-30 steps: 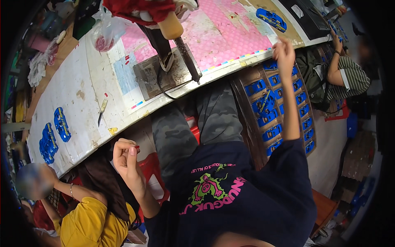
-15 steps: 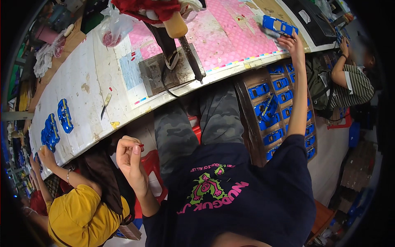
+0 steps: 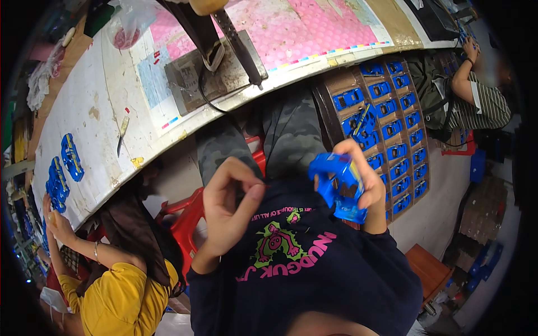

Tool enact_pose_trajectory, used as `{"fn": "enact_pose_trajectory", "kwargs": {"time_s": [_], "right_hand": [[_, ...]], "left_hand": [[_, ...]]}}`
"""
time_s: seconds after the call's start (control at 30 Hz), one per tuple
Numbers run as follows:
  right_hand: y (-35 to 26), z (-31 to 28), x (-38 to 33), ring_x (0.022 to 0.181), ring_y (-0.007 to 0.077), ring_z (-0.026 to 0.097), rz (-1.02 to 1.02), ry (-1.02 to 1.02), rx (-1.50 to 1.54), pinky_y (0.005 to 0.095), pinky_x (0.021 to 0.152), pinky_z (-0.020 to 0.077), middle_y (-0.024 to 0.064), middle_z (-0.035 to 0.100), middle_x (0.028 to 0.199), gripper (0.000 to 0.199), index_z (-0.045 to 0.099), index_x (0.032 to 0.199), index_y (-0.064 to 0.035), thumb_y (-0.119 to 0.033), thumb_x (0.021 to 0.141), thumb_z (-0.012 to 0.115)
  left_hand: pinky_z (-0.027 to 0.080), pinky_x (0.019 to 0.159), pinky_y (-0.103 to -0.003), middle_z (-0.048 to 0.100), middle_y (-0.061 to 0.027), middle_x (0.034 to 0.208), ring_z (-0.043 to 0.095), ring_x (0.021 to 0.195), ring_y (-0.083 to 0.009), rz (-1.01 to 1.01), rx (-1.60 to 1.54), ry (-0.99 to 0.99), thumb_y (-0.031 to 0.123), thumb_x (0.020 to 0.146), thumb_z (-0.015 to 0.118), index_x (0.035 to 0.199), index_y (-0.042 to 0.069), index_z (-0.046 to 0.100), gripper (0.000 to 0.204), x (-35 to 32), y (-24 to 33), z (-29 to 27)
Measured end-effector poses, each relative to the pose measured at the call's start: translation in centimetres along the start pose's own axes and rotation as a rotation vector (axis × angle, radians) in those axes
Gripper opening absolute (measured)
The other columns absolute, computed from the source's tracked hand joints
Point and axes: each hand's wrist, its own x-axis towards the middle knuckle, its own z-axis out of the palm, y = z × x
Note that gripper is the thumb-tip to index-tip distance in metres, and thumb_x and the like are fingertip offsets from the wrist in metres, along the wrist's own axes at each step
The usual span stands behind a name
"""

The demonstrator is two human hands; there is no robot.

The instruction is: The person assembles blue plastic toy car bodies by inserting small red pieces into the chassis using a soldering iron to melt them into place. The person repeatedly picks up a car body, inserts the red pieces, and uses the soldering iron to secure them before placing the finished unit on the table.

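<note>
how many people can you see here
3. The wearer, right hand holding a blue toy car, left hand pinched. A person in yellow lower left. A person in stripes upper right. Others may be hidden.

A single head-worn fisheye view looks steeply down the person's own chest and lap, close to both raised hands. The white worktable point(image 3: 84, 112) arcs across the top, its near edge bending with the lens. The dark rim crops every corner.

Left hand point(image 3: 232, 204) pinched, right hand point(image 3: 358, 179) clasped.
</note>
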Motion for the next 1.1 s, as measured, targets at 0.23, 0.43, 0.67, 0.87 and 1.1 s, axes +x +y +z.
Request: {"fn": "enact_pose_trajectory", "kwargs": {"time_s": [0.23,0.43,0.67,0.87,1.1], "right_hand": [[-1.3,2.0,1.6,0.087,0.0270,0.060,-0.276,-0.304,-0.674,0.0316,0.073,0.0472,0.0191,0.053,0.105,0.075,0.037,0.116,0.0036,-0.026,0.060,0.078],[-2.4,3.0,2.6,0.080,0.0288,0.061,-0.344,-0.328,-0.819,0.0311,0.066,0.0482,0.0166,0.059,0.099,0.067,0.047,0.112,0.0014,-0.028,0.060,0.076],[-2.7,3.2,2.9,0.073,0.0254,0.061,-0.377,-0.305,-0.882,0.0288,0.060,0.0468,0.0140,0.059,0.096,0.062,0.052,0.110,-0.0007,-0.029,0.060,0.075],[-2.6,3.3,2.9,0.065,0.0234,0.059,-0.376,-0.314,-0.926,0.0269,0.055,0.0444,0.0128,0.059,0.094,0.060,0.055,0.111,-0.0046,-0.031,0.060,0.073],[-3.0,3.4,2.9,0.057,0.0191,0.054,-0.387,-0.361,-1.080,0.0255,0.049,0.0399,0.0117,0.058,0.093,0.054,0.058,0.109,-0.0087,-0.034,0.063,0.068]], "left_hand": [[0.032,0.062,-0.022,0.045,-0.0034,0.074,0.040,0.067,-0.0098,0.016,0.017,-0.129,0.005,0.073,0.057,0.075,0.002,0.051,0.007,0.3,0.0,1.3],[0.033,0.057,-0.022,0.048,-0.0027,0.070,0.042,0.061,-0.0100,0.018,0.018,-0.197,0.001,0.071,0.059,0.074,0.003,0.054,0.005,0.2,0.1,1.0],[0.034,0.055,-0.024,0.049,-0.0039,0.068,0.043,0.059,-0.0126,0.084,0.081,-0.299,0.004,0.070,0.060,0.073,0.003,0.055,0.006,0.7,0.5,0.2],[0.033,0.055,-0.027,0.047,-0.0037,0.065,0.044,0.058,-0.0156,0.146,0.300,-0.394,0.006,0.066,0.062,0.074,0.004,0.057,0.010,1.8,1.7,-0.4],[0.034,0.056,-0.024,0.050,-0.0048,0.067,0.045,0.061,-0.0134,0.001,0.325,-0.480,0.010,0.060,0.067,0.070,0.003,0.061,0.014,2.4,2.4,-1.1]]}}
